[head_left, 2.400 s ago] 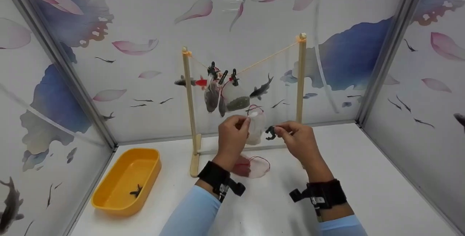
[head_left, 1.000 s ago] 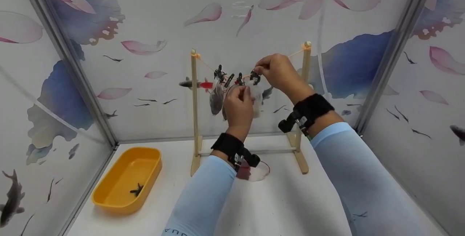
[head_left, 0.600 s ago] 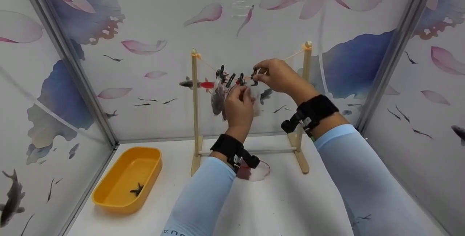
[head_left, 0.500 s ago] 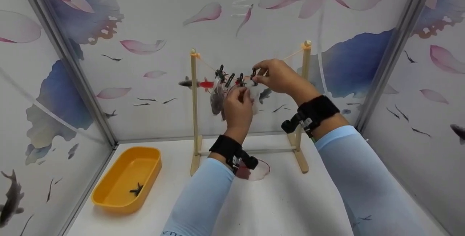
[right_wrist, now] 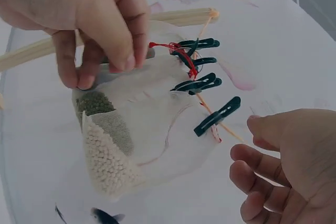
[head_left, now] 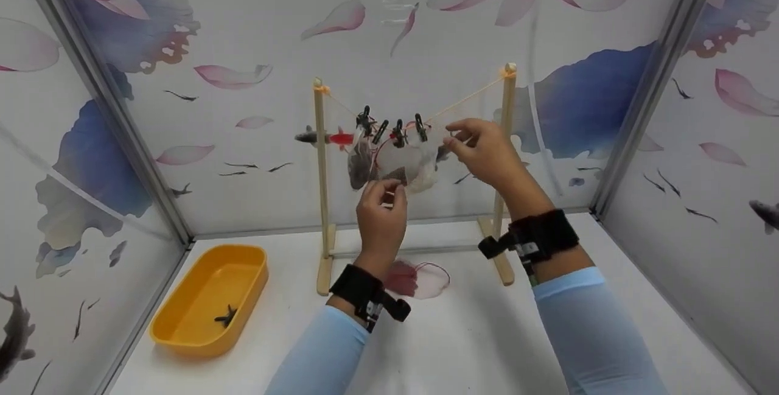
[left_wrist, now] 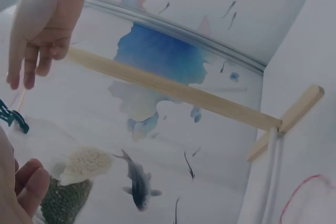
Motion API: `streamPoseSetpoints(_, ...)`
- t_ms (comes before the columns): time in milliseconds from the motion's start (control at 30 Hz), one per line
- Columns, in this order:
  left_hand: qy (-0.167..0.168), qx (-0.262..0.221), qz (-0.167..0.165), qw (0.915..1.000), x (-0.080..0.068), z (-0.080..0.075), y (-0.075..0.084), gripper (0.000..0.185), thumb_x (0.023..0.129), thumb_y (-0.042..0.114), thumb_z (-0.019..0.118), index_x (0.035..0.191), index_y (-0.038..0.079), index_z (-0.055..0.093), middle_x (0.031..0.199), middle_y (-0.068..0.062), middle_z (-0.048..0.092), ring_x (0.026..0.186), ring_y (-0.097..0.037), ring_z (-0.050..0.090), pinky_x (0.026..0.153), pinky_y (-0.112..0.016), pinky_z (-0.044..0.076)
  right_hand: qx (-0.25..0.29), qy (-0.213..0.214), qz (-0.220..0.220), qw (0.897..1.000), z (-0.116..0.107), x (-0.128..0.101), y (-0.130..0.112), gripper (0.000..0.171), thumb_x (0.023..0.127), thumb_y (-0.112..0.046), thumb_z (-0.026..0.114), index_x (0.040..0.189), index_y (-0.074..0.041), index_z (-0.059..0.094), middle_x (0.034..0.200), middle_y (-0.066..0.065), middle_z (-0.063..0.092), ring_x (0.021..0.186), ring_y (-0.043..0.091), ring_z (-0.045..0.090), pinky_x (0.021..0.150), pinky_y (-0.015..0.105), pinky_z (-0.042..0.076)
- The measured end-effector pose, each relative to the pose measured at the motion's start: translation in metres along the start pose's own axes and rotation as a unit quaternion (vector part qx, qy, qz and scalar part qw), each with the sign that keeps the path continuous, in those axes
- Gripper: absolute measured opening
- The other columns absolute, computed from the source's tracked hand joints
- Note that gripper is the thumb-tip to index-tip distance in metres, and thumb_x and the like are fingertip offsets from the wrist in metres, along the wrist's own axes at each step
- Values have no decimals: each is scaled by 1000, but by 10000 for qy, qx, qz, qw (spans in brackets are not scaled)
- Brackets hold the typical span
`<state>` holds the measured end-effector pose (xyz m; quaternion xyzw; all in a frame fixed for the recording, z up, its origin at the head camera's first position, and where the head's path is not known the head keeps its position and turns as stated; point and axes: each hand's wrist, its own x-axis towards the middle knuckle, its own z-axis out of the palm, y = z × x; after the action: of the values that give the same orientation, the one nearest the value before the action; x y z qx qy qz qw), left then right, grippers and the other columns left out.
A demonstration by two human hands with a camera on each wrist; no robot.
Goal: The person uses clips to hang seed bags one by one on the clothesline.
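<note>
Several sheer drawstring pouches hang from an orange string (head_left: 465, 101), held by dark clothespins (right_wrist: 217, 116). The rightmost pouch (right_wrist: 107, 150) has pale grains at its bottom; behind it a pouch (left_wrist: 65, 203) shows green grains. My left hand (head_left: 382, 218) is below and in front of the pouches, fingers loosely bent; it seems to hold nothing, though contact with a pouch is unclear. My right hand (head_left: 487, 148) is just right of the rightmost clothespin, fingers relaxed and apart from it. In the right wrist view, that hand (right_wrist: 289, 166) holds nothing.
A wooden post (head_left: 504, 133) stands right of the pouches, another post (head_left: 321, 170) left. A reddish pouch (head_left: 405, 279) with a red cord lies on the white table (head_left: 462, 346). At left sits a yellow basin (head_left: 182, 337) with dark clothespins (head_left: 226, 317) inside.
My right hand has brought a clothespin up to the string, let go of it and drawn away to the right. The left hand has let go of the pale-grain pouch and dropped lower.
</note>
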<state>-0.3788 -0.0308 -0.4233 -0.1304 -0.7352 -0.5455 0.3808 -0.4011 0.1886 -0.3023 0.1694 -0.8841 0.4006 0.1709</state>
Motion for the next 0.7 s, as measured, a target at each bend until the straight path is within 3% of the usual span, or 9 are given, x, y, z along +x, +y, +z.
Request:
streamPoseSetpoints(133,-102,224,30,9997,-13,-20,-16,9,108,8,73,110,8,82,99,-7,75,84,-19,72,72,-29,61,399,427,397,9975,2,-32,38,37,116,-34,68,137,-6,79,111,19,83,87,22,75,72,26,58)
streamPoseSetpoints(233,-27,479,124,9988,-19,-37,-32,9,107,8,74,110,8,83,96,-5,76,83,-17,73,70,-27,60,358,569,829,9943,12,-59,74,36,116,-34,69,131,-2,81,111,20,82,92,25,74,80,33,60)
streamPoseSetpoints(333,221,911,403,9948,-20,-63,-52,8,105,7,76,107,7,83,94,-6,75,82,-19,73,68,-30,60,24,291,1314,9909,29,-85,111,36,116,-31,68,133,-2,79,124,22,80,109,35,75,90,45,62)
streamPoseSetpoints(433,568,1378,411,9880,-17,-94,-71,8,103,8,77,107,6,84,96,-8,73,85,-22,72,69,-34,61,-307,-213,1715,9845,46,-107,145,37,116,-29,68,140,-2,76,137,27,75,122,43,74,95,53,63)
streamPoseSetpoints(500,767,1596,133,9841,-13,-115,-80,9,104,10,77,108,5,83,98,-10,72,88,-25,71,74,-38,61,-479,-484,1920,9790,54,-119,162,39,116,-29,68,143,-2,74,143,30,72,126,45,73,97,55,63)
streamPoseSetpoints(600,822,1831,-507,9783,-7,-145,-94,15,108,16,75,112,4,82,104,-14,71,94,-31,69,84,-44,61,-563,-673,2183,9719,63,-135,180,39,116,-26,67,146,-2,71,141,31,71,119,43,75,93,53,64)
streamPoseSetpoints(700,590,1992,-1506,9665,-3,-180,-109,25,112,25,69,121,4,80,115,-16,70,104,-34,67,93,-46,57,-542,-875,2381,9658,71,-148,189,37,115,-20,67,147,0,70,139,30,72,117,41,76,94,53,64)
